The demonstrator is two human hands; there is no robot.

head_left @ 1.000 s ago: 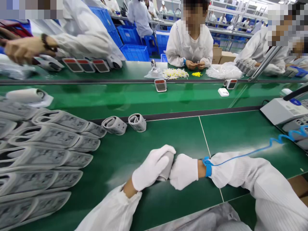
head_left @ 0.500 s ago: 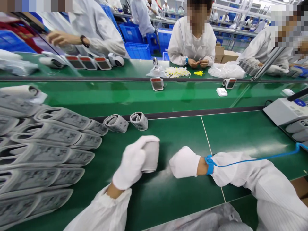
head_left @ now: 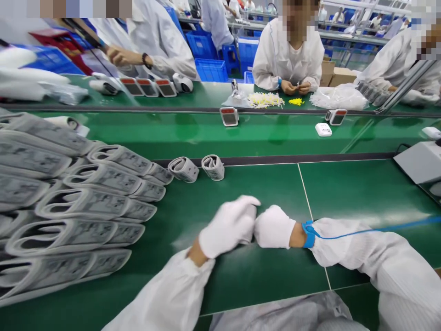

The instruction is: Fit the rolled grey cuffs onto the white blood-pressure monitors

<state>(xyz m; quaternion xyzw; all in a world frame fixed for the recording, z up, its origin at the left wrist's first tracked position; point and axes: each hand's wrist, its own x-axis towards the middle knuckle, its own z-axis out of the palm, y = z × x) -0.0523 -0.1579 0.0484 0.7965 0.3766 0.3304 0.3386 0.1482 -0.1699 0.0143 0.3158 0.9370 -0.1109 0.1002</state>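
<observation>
My left hand (head_left: 230, 227), in a white glove, is closed around a grey rolled blood pressure cuff (head_left: 247, 239) above the green bench. Its fingers hide most of that cuff. Right beside it, my right hand (head_left: 274, 227), also gloved, is curled with knuckles up. Whatever lies in its fingers, if anything, is hidden. A blue wrist strap (head_left: 309, 234) with a cord circles my right wrist. Beyond my hands, one rolled cuff (head_left: 183, 169) and another rolled cuff (head_left: 213, 168) stand near the bench's back edge.
Stacked grey cuffs (head_left: 99, 202) fill the left side. A raised green ledge (head_left: 165, 131) runs behind the bench, bearing a small monitor (head_left: 229, 116) and a white device (head_left: 323, 129). A grey box (head_left: 420, 161) stands at right. Co-workers sit across, one with hands (head_left: 295, 87) near yellow pieces (head_left: 296, 101).
My left hand has moved right with the cuff, up to my right hand, and the cuff is now mostly covered. The view has shifted slightly, so the surroundings appear further right.
</observation>
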